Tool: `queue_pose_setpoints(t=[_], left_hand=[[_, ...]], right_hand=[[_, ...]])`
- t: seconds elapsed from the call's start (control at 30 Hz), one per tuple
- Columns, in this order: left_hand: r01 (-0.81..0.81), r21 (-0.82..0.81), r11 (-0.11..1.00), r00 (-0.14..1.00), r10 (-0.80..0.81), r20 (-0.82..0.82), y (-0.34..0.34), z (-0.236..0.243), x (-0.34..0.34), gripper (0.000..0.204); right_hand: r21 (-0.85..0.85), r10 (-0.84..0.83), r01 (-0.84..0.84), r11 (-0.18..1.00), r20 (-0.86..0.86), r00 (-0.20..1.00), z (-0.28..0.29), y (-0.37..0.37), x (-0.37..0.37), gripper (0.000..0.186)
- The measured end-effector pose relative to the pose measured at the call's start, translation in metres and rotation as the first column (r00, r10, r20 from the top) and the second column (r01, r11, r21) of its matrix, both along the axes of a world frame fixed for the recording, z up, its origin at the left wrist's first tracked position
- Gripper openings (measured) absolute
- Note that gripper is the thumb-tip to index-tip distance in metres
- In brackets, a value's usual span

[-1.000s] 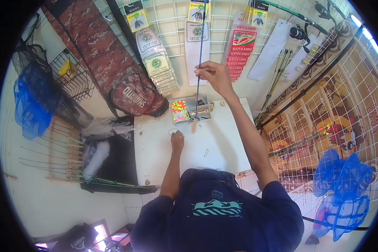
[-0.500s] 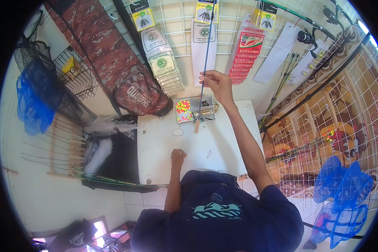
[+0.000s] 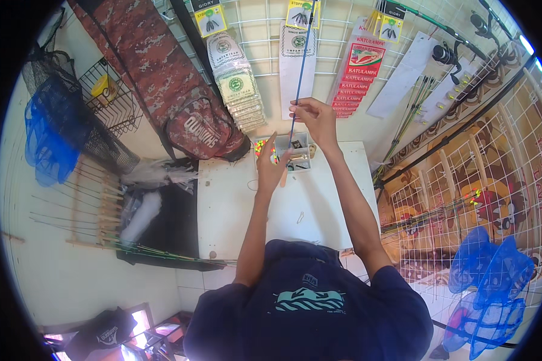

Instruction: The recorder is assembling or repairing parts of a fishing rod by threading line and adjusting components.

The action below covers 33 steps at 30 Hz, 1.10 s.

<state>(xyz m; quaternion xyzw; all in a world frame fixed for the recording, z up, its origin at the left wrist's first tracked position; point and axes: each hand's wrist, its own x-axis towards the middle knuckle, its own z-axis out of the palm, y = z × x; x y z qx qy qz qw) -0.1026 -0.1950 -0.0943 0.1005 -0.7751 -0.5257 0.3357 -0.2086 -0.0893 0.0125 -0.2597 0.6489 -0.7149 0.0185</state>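
A thin blue fishing rod [image 3: 303, 66] with a light wooden handle [image 3: 283, 180] runs from the white table up toward the wall. My right hand [image 3: 320, 123] pinches it partway up between the fingertips. Lower down, my left hand [image 3: 271, 167] is raised beside the rod, thumb and fingers apart; whether the thumb touches the shaft I cannot tell. Behind that hand, a compartment box [image 3: 311, 157] holds small red and yellow beads [image 3: 259, 147] on one side and small tackle on the other, partly hidden by the hand.
On the white table [image 3: 325, 204] lie a thin loop [image 3: 252, 185] and a small pale piece [image 3: 300, 217]. Packets [image 3: 360, 72] hang on a wire grid ahead. A camouflage rod bag [image 3: 190, 120] leans at left, reels [image 3: 445, 55] and blue nets [image 3: 491, 271] hang at right.
My left hand has risen from the near part of the table to beside the rod, and its fingers have spread. My right hand keeps its pinch on the rod. The view has shifted slightly.
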Motion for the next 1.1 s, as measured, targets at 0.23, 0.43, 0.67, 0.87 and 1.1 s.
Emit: queue_pose_setpoints(t=[0.23, 0.43, 0.67, 0.87, 1.1], left_hand=[[-0.147, 0.069, 0.987, 0.979, 0.155, -0.133, 0.019, 0.020, -0.024, 0.023], [-0.078, 0.033, 0.996, 0.994, 0.081, -0.076, 0.026, 0.009, -0.010, 0.011], [0.040, 0.051, 0.998, 0.993, -0.045, 0.108, 0.028, -0.040, 0.018, 0.013], [0.169, -0.008, 0.986, 0.917, -0.154, 0.368, 0.024, -0.087, 0.041, 0.018], [0.181, 0.051, 0.982, 0.837, -0.181, 0.516, 0.024, -0.115, 0.053, 0.019]], right_hand=[[0.056, 0.020, -0.018, 0.998, -0.033, 0.999, 0.007, -0.001, 0.002, 0.017], [0.110, 0.003, -0.006, 0.994, 0.020, 1.000, 0.005, -0.001, 0.000, 0.019], [0.029, -0.072, 0.072, 0.997, -0.021, 0.997, -0.010, -0.006, 0.007, 0.029], [0.025, -0.046, 0.046, 0.999, 0.005, 0.999, -0.019, -0.010, 0.012, 0.024], [0.086, -0.063, 0.060, 0.994, 0.030, 0.998, -0.028, -0.011, 0.014, 0.019]])
